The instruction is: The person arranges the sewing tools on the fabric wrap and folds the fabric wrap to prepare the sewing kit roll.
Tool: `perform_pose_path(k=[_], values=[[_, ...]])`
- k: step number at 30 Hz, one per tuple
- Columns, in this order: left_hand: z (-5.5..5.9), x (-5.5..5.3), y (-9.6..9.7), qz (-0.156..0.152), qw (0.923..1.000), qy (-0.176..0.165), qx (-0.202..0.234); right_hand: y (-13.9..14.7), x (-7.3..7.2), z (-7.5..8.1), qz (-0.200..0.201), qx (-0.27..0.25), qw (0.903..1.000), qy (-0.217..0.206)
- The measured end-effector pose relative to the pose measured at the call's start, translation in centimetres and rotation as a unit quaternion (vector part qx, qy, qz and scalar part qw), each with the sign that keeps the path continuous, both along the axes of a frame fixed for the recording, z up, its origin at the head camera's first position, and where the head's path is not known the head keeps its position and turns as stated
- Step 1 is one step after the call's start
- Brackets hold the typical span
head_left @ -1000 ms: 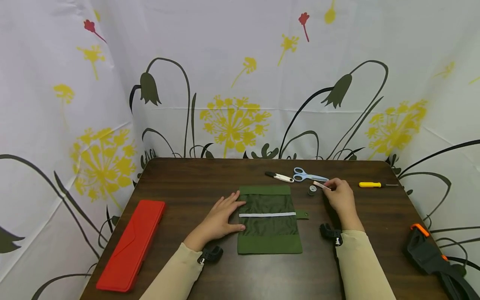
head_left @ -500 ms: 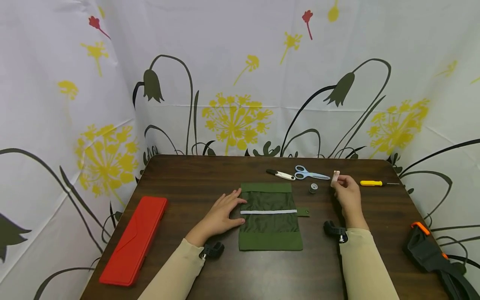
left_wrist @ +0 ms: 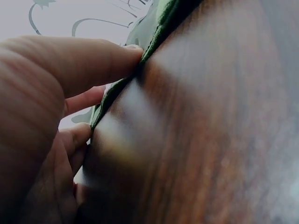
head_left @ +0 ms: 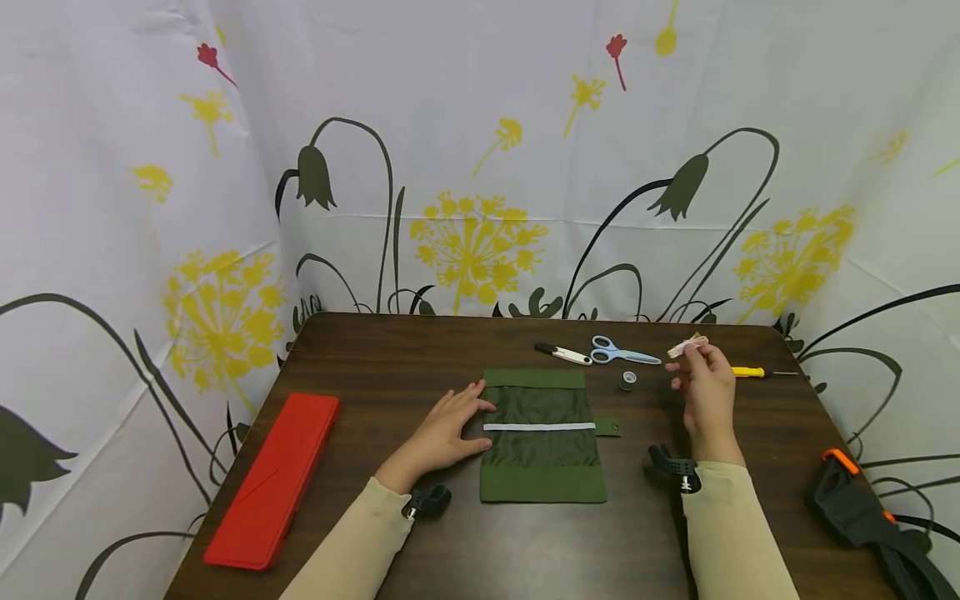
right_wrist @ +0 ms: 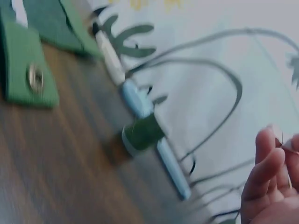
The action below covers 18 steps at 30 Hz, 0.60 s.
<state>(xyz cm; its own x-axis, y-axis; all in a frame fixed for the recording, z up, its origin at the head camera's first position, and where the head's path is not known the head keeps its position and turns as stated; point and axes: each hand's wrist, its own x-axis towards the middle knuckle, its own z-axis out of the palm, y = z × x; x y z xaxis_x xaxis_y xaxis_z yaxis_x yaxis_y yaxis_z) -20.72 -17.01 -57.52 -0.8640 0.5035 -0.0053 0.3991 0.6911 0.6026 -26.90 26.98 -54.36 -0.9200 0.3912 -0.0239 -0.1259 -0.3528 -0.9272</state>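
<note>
My left hand [head_left: 442,429] rests with spread fingers at the left edge of a green fabric pouch [head_left: 543,483], which lies unfolded with a white band across its middle. In the left wrist view, the thumb [left_wrist: 103,60] and fingertips touch the pouch's edge. My right hand [head_left: 707,400] is raised over the table's back right and pinches a small, pale pinkish folded strip [head_left: 686,346]; its exact kind cannot be told. Near that hand stand a small spool of dark green thread [right_wrist: 142,133] and light blue scissors [head_left: 615,353].
A black-and-white pen-like tool [head_left: 562,354] lies left of the scissors. The yellow-handled screwdriver-like tool [head_left: 747,372] lies just behind my right hand. On the left is a red case [head_left: 273,483]; a dark strap with orange parts [head_left: 855,500] sits at the right edge.
My right hand has picked the pale strip up from beside the spool, then moved right and turned, tilting the strip. The left hand has stayed at the pouch.
</note>
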Motion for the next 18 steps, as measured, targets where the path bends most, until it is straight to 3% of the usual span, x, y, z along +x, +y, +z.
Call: perform_pose_path(k=[10, 18], values=[[-0.3, 0.3, 0.0, -0.008, 0.9999, -0.003, 0.010, -3.4, 1.7, 3.4, 0.068, 0.007, 0.9967, 0.044], [0.2, 0.1, 0.1, -0.001, 0.9998, 0.005, 0.019, -8.7, 2.2, 5.0, 0.143, -0.008, 0.9862, 0.083]])
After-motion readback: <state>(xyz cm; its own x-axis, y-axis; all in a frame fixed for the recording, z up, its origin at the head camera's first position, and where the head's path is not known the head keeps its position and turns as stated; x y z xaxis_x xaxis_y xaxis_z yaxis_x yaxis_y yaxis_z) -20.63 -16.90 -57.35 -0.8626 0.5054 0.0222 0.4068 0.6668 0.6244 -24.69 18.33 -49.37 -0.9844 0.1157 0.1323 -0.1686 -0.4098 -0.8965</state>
